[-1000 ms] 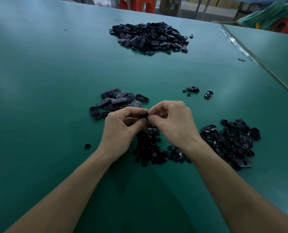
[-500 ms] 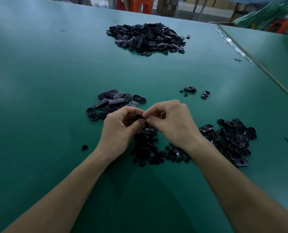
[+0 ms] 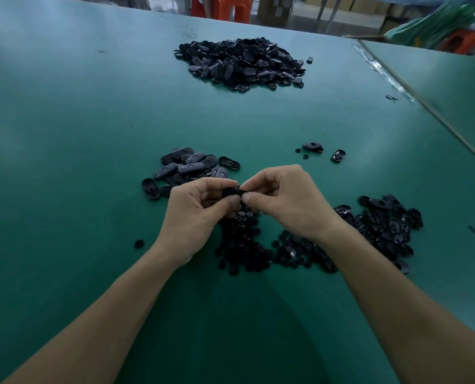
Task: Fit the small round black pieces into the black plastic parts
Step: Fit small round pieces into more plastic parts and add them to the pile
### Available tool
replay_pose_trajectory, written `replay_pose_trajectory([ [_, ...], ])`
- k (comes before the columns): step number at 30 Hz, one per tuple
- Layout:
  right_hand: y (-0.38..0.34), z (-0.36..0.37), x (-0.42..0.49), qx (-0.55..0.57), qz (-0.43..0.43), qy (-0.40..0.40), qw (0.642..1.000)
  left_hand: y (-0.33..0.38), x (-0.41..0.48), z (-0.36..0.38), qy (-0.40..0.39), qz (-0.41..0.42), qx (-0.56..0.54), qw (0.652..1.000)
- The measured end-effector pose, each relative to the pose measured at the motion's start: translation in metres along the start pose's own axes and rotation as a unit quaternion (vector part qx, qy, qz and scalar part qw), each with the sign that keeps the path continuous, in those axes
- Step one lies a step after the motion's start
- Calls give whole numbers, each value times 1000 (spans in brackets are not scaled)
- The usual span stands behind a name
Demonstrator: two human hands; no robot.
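Two hands pinch one black plastic part (image 3: 232, 193) above the heap of round pieces (image 3: 242, 245).
Left hand (image 3: 194, 214) and right hand (image 3: 289, 200) meet thumb to thumb; beyond the heap, on the green surface (image 3: 64, 162), a large pile (image 3: 242, 62), then an orange stool (image 3: 230, 8).

green table (image 3: 64, 162), black part piles (image 3: 242, 62)

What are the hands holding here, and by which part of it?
One black plastic part, pinched between thumb and fingers at both ends: the left hand grips its left end, the right hand its right end.
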State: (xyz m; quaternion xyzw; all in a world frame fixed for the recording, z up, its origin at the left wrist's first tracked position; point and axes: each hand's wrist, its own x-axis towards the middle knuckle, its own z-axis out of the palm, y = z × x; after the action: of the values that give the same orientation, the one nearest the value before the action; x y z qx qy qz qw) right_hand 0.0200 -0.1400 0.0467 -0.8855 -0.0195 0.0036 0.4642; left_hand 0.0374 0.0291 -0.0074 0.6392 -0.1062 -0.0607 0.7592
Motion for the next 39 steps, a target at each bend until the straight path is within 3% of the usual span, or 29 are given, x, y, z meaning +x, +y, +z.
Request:
replay_pose_trajectory([
  [9, -9, 5, -2, -47, -9, 37, 998, 0, 0, 1, 27, -1, -26, 999],
  [19, -2, -9, 9, -22, 12, -45, 999, -5, 1, 2, 59, 17, 6, 998],
  [21, 12, -22, 21, -65, 24, 8, 998, -6, 1, 0, 72, 23, 3, 997],
  [24, 44, -51, 41, -235, 100, 105, 961, -7, 3, -4, 83, 37, -12, 996],
  [27, 78, -75, 49, -352, 230, 65, 905, -8, 6, -5, 119, 27, -48, 991],
  [29, 92, -84, 49, -382, 262, 37, 885, -8, 9, -5, 144, 10, -93, 985],
  [31, 98, -87, 47, -384, 238, 52, 891, -8, 11, -5, 157, 0, -116, 981],
  [35, 98, -80, 36, -390, 114, 161, 899, -11, 12, -6, 173, -21, -85, 981],
  [39, 92, -72, 28, -430, 71, 173, 884, -12, 10, -7, 168, -14, -36, 985],
])
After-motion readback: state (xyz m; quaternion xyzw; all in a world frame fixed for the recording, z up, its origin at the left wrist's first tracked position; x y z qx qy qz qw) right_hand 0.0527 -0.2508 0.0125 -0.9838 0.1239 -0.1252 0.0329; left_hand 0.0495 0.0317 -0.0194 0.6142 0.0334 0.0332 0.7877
